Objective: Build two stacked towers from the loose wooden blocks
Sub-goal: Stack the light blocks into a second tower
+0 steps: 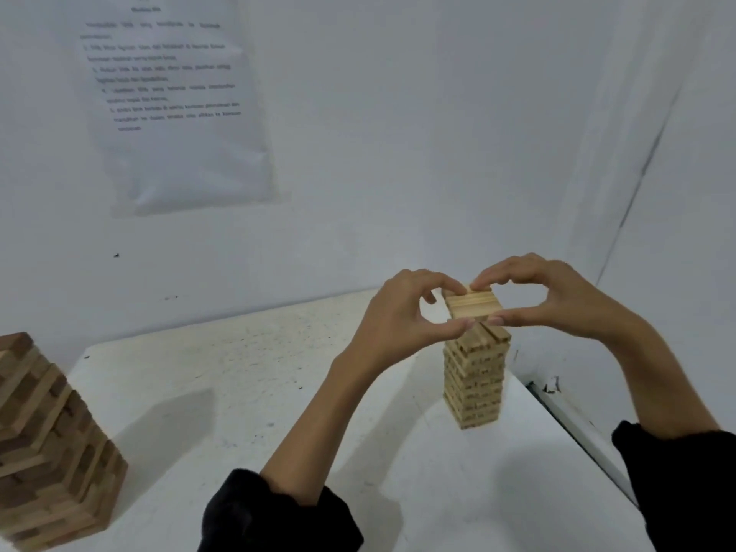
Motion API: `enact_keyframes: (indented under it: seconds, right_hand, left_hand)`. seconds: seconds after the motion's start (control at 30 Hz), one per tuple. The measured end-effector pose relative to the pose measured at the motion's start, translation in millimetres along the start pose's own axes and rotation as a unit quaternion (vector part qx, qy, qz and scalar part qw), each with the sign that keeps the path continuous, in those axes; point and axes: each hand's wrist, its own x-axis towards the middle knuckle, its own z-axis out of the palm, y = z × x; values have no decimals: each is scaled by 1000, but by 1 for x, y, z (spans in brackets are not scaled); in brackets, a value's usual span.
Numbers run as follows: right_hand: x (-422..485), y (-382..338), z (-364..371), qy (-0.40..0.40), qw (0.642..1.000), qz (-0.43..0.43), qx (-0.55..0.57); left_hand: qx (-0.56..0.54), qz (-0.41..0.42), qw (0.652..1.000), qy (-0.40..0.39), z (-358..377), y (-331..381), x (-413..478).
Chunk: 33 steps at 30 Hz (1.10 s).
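White table (247, 392): darker tower (51, 444) at left edge, pale tower (474, 380) right of centre. Left hand (406, 312) and right hand (557, 296) pinch a layer of blocks (473, 306), apparently three, just above the pale tower's top. Step: placing. Next move: lower squarely, release evenly.

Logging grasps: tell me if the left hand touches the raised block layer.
Touching: the head view shows the left hand pinching the raised block layer between thumb and forefinger.
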Motion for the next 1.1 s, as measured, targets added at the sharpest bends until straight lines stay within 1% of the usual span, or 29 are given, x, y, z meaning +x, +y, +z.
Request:
enact_keyframes:
  seconds: [0.33, 0.57, 0.7, 0.83, 0.9, 0.93, 0.97, 1.0, 1.03, 1.07, 1.1]
  right_hand:
    - [-8, 32, 9, -18, 998, 45, 49]
    - [-12, 41, 15, -25, 997, 53, 49]
    - [-13, 43, 18, -26, 996, 51, 71]
    - [-15, 41, 18, -33, 995, 56, 75]
    - [-19, 37, 21, -5, 992, 76, 101]
    - [-22, 34, 26, 30, 987, 90, 127]
    - [-25, 32, 33, 79, 978, 104, 161]
    - [-29, 31, 42, 130, 963, 121, 202]
    - [-34, 30, 53, 174, 945, 143, 239]
    - [-40, 31, 65, 200, 926, 172, 272]
    - [-45, 32, 77, 208, 907, 197, 308]
  left_hand:
    - [0, -62, 997, -41, 26, -6, 4]
    - [17, -70, 996, -50, 32, -7, 2]
    - [19, -70, 997, -40, 34, -10, 1]
    - [15, -52, 998, -24, 36, -13, 0]
    - [-21, -55, 998, 0, 39, -12, -4]
    - [-56, -71, 996, 25, 42, -11, -6]
    - [-109, -102, 987, 65, 46, -9, -9]
    - [-173, -156, 967, 105, 51, -6, -14]
    - [-242, -225, 935, 131, 57, -3, -19]
    - [-308, -295, 895, 134, 64, 0, -26]
    - [-371, -345, 854, 121, 70, 2, -34]
